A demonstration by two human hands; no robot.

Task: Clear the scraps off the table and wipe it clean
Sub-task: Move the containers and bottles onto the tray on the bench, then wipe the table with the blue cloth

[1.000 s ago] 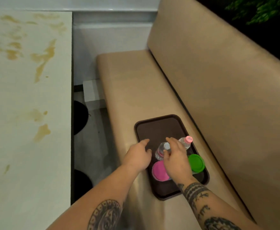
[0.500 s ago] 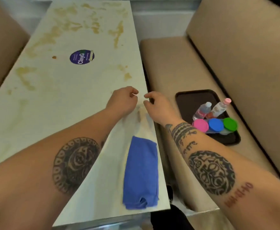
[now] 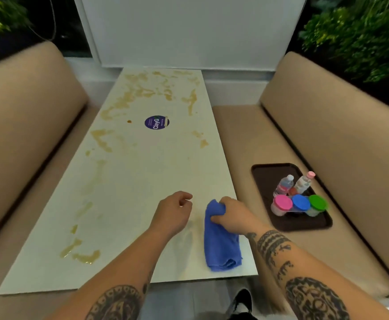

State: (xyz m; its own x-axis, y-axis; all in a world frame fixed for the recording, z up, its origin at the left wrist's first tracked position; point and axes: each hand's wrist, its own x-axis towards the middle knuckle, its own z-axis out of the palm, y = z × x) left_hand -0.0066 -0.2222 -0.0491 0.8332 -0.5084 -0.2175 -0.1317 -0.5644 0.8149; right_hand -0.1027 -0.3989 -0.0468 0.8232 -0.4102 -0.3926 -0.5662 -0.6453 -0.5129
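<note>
While the right hand (image 3: 231, 215) curls its fingers and thumb around the far end of the blue cloth (image 3: 221, 241), bunching that end up off the surface, the left hand (image 3: 174, 213) hovers just beside it with fingers loosely curled and nothing in them. The cloth lies folded lengthwise along the near right edge of the table (image 3: 131, 181), its near end still flat on the top. The long pale tabletop is streaked with yellowish-brown smears (image 3: 140, 91), thick at the far end and trailing down the left side to a wet-looking patch (image 3: 82, 255) near the near left corner. A round purple sticker (image 3: 156, 122) sits toward the far middle, with a small orange crumb (image 3: 129, 121) to its left. Tan padded benches (image 3: 327, 158) flank the table. On the right bench rests a dark brown tray (image 3: 267, 179) carrying two small bottles (image 3: 283, 184) and three tubs (image 3: 301, 203) lidded pink, blue and green.
</note>
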